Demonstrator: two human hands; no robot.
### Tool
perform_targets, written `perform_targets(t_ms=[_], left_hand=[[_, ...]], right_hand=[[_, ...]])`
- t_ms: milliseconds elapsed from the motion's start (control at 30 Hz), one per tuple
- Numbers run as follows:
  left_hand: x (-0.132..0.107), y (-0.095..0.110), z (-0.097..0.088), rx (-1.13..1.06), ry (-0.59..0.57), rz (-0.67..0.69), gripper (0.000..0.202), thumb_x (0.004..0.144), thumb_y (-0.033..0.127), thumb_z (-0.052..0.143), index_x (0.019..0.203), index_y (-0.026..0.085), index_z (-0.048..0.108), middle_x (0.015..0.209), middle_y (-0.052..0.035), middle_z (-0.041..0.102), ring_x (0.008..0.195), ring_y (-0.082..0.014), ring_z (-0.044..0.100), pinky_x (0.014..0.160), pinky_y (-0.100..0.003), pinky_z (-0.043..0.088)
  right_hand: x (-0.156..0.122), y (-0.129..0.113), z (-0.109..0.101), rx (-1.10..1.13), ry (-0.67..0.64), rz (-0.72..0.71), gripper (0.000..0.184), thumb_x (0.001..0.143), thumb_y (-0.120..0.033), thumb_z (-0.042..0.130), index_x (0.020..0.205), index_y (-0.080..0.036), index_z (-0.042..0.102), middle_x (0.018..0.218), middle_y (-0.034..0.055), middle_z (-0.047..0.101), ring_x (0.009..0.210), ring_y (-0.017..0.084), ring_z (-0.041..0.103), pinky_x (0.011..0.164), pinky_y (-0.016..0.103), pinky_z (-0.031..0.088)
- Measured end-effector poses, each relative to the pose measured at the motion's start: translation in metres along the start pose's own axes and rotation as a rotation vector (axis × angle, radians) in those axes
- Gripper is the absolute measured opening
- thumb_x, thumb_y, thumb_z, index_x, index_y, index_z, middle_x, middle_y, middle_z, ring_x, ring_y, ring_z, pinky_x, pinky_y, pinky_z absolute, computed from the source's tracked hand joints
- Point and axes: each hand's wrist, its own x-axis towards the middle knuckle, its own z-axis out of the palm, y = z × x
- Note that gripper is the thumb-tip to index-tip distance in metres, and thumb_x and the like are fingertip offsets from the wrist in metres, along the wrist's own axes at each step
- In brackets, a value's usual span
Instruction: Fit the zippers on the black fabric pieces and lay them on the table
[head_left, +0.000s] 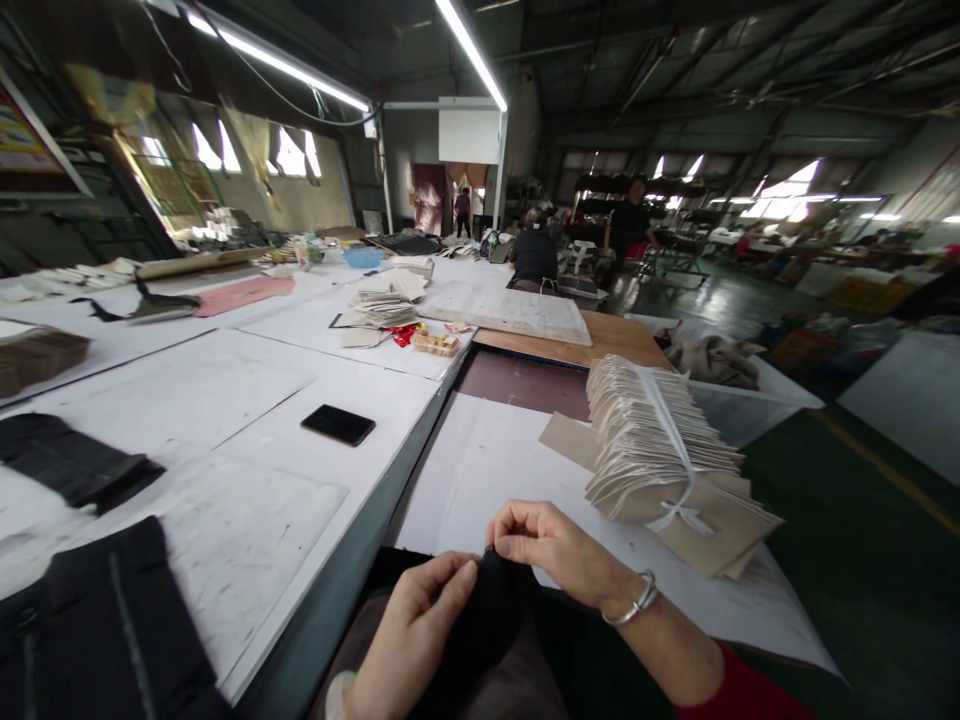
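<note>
Both hands meet at the bottom middle of the head view, over my lap. My left hand (420, 622) pinches an edge of a piece of black fabric (489, 612) between thumb and fingers. Just to its right, my right hand (541, 545) grips the same fabric at its top edge with the fingertips. The cloth hangs down from the pinched edge, and its lower part blends into the dark clothing on my lap. Any small item between the fingertips is too small to make out.
A tied bundle of beige pieces (652, 450) stands at my right on the white tabletop. On the left table lie a phone (337, 424), black garment pieces (97, 620), a food container (436, 344) and paper-like stacks (382, 303). Several people are farther back.
</note>
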Motion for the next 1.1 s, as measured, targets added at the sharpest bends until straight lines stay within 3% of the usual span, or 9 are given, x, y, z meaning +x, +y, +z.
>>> perform_targets(t_ms=[67,167,333,633,833,1000,1100], left_hand=[[-0.002,0.001,-0.003,-0.082,-0.02,-0.066,0.05,0.082,0.063,0.061,0.08,0.013,0.067,0.07,-0.0021,0.059,0.062,-0.0135,0.048,0.056,-0.022,0.037],[-0.007,-0.001,-0.009,-0.129,-0.058,-0.1,0.047,0.081,0.06,0.064,0.086,0.014,0.069,0.074,-0.0028,0.061,0.068,-0.0162,0.054,0.063,-0.024,0.041],[-0.012,-0.014,-0.019,0.023,-0.19,-0.026,0.034,0.083,0.041,0.069,0.104,0.015,0.069,0.093,-0.0064,0.069,0.087,-0.0225,0.06,0.077,-0.029,0.045],[-0.011,-0.022,-0.03,0.235,-0.166,0.016,0.014,0.085,0.027,0.061,0.092,0.015,0.067,0.088,-0.0041,0.069,0.084,-0.0231,0.061,0.074,-0.029,0.045],[-0.008,-0.023,-0.032,0.234,-0.155,0.008,0.013,0.082,0.022,0.061,0.092,0.015,0.065,0.089,-0.0044,0.07,0.081,-0.0213,0.061,0.072,-0.028,0.045],[-0.012,-0.013,-0.028,0.212,-0.179,0.006,0.025,0.083,0.023,0.061,0.107,0.016,0.064,0.088,-0.004,0.071,0.077,-0.0195,0.061,0.069,-0.027,0.045],[-0.014,-0.007,-0.026,0.206,-0.184,0.024,0.025,0.087,0.026,0.061,0.109,0.016,0.065,0.091,-0.0044,0.07,0.08,-0.02,0.062,0.071,-0.027,0.046]], right_hand=[[0.0,0.0,0.0,0.024,0.001,0.01,0.018,0.074,-0.032,0.068,0.074,-0.015,0.062,0.073,0.0011,0.058,0.071,0.015,0.047,0.068,0.029,0.035],[-0.001,0.001,0.0,0.066,-0.005,-0.014,0.022,0.075,-0.035,0.07,0.073,-0.016,0.061,0.079,0.0026,0.062,0.074,0.016,0.05,0.071,0.029,0.036],[-0.003,0.002,0.002,0.097,-0.004,-0.051,0.024,0.08,-0.038,0.07,0.077,-0.015,0.062,0.089,0.0044,0.064,0.077,0.016,0.051,0.07,0.029,0.036],[-0.004,0.009,0.003,0.139,-0.066,-0.121,0.025,0.086,-0.036,0.066,0.074,-0.017,0.055,0.101,0.0078,0.067,0.084,0.017,0.053,0.074,0.03,0.036],[-0.003,0.016,0.004,0.197,-0.092,-0.118,0.027,0.083,-0.036,0.069,0.071,-0.017,0.055,0.112,0.0103,0.064,0.102,0.022,0.056,0.088,0.033,0.038],[0.004,0.025,0.005,0.184,0.062,0.046,0.029,0.076,-0.04,0.074,0.073,-0.015,0.06,0.099,0.006,0.065,0.076,0.014,0.051,0.068,0.027,0.036],[0.006,0.024,0.006,0.183,0.092,0.051,0.028,0.075,-0.04,0.075,0.077,-0.014,0.064,0.089,0.003,0.064,0.07,0.012,0.048,0.064,0.026,0.034]])
